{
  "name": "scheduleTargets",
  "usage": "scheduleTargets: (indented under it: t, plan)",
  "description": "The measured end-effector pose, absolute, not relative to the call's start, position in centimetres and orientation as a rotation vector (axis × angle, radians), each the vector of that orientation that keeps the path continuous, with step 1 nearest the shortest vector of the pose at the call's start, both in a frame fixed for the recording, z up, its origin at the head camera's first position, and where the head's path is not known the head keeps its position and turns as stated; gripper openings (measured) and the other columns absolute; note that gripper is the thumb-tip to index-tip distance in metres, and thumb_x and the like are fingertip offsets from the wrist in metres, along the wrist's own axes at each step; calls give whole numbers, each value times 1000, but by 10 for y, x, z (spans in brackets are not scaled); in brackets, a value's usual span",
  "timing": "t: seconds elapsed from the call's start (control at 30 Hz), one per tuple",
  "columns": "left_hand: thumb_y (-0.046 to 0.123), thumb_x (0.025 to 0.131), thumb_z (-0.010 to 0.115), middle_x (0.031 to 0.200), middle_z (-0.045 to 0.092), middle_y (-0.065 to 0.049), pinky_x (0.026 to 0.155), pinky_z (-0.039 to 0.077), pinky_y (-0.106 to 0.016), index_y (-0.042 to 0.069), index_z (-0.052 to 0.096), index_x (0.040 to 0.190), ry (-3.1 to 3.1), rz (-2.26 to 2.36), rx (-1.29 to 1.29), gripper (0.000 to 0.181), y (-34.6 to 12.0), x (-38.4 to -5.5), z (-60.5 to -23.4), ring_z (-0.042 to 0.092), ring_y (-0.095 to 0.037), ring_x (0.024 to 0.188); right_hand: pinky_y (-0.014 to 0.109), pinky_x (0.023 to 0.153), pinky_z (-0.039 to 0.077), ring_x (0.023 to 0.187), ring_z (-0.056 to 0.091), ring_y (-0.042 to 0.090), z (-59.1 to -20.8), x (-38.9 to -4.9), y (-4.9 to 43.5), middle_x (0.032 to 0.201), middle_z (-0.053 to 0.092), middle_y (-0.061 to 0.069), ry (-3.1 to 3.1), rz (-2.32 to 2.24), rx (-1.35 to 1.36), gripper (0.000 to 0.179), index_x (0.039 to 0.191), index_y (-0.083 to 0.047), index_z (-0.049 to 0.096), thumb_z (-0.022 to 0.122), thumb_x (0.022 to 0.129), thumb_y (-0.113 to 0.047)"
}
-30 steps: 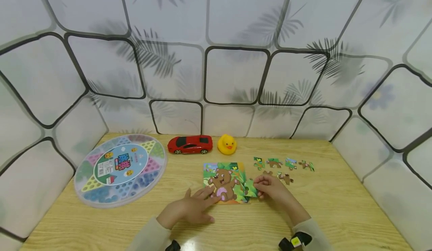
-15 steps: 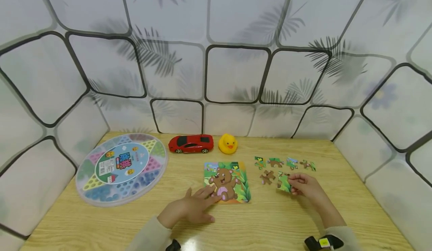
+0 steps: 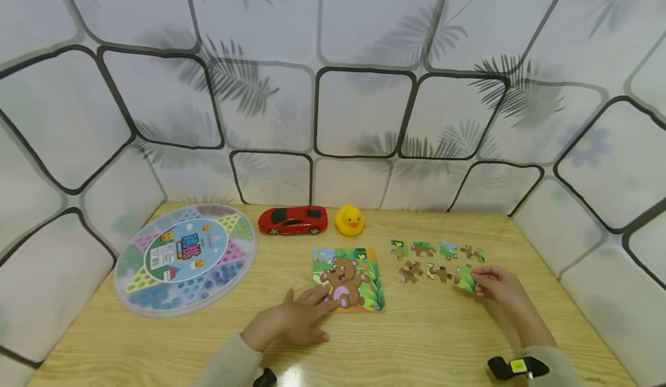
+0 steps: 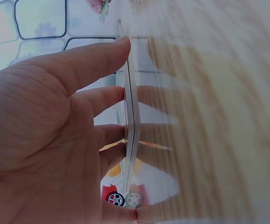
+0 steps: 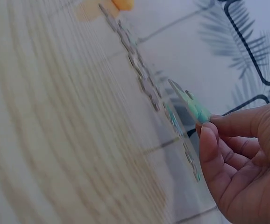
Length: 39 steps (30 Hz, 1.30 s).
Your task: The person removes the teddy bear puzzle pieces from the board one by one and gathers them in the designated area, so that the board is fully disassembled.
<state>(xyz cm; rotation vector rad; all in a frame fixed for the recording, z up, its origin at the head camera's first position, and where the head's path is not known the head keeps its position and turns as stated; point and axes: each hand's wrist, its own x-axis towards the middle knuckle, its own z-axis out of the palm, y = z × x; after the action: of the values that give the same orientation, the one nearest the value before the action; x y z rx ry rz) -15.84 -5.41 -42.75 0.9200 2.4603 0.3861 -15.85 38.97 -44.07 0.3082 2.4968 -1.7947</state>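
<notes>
On the table lies a square bear puzzle board (image 3: pixel 354 280), printed with a brown bear and green leaves. My left hand (image 3: pixel 296 320) rests at its lower left, fingers spread over the corner; in the left wrist view the fingertips touch along the board's edge (image 4: pixel 131 107). My right hand (image 3: pixel 502 291) pinches a green puzzle piece (image 3: pixel 465 279) between thumb and fingers, at the right end of the lower row of loose pieces (image 3: pixel 439 273). The right wrist view has this piece (image 5: pixel 191 105) tilted and raised above the table. An upper row of puzzle pieces (image 3: pixel 422 249) lies behind.
A red toy car (image 3: pixel 293 220) and a yellow rubber duck (image 3: pixel 350 221) stand at the back, behind the board. On the left lies a large round Chinese checkers set (image 3: pixel 239 286). Patterned walls (image 3: pixel 359 184) close off the table's back and sides.
My right hand has carried the green piece rightward from the board's right edge, past the brown pieces, to the end of the lower row. The left hand has stayed on the board.
</notes>
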Motion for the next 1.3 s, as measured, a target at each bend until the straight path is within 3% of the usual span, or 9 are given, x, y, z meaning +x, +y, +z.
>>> scheduleTargets:
  t: [0.4, 0.73, 0.93, 1.13, 1.3]
  plan:
    - [41, 90, 60, 157, 17, -8, 106, 9, -66, 28, 36, 147, 2456, 386, 911, 63, -54, -158, -426, 15, -30, 143, 22, 60, 54, 64, 59, 5, -446, -179, 404, 75, 62, -7, 2497, -1757, 420, 17, 102, 5, 62, 60, 92, -8]
    - [41, 90, 60, 157, 18, -8, 107, 10, -66, 29, 35, 147, 2460, 370, 918, 64, -54, -159, -427, 15, -28, 143, 21, 56, 51, 61, 55, 4, -450, -179, 409, 71, 60, -10, 2618, -1686, 527, 29, 109, 12, 60, 61, 92, -12]
    - [42, 90, 60, 157, 18, -7, 107, 10, -66, 30, 35, 147, 2465, 363, 907, 64, -54, -159, -428, 15, -28, 143, 21, 57, 51, 61, 54, 3, -448, -175, 411, 72, 58, -12, 2578, -1766, 542, 24, 108, 2, 64, 62, 92, -15]
    - [41, 90, 61, 157, 18, -6, 107, 9, -65, 30, 35, 147, 2457, 372, 899, 64, -54, -160, -430, 14, -27, 144, 19, 60, 50, 66, 53, 2, -446, -169, 410, 75, 59, -14, 2498, -1915, 492, 7, 94, -20, 69, 64, 91, -17]
    - [41, 90, 61, 158, 16, -7, 107, 7, -66, 30, 35, 147, 2454, 378, 893, 64, -54, -159, -429, 13, -28, 144, 18, 62, 51, 67, 55, 2, -444, -168, 401, 79, 61, -13, 2406, -2098, 341, 17, 91, -27, 72, 64, 91, -13]
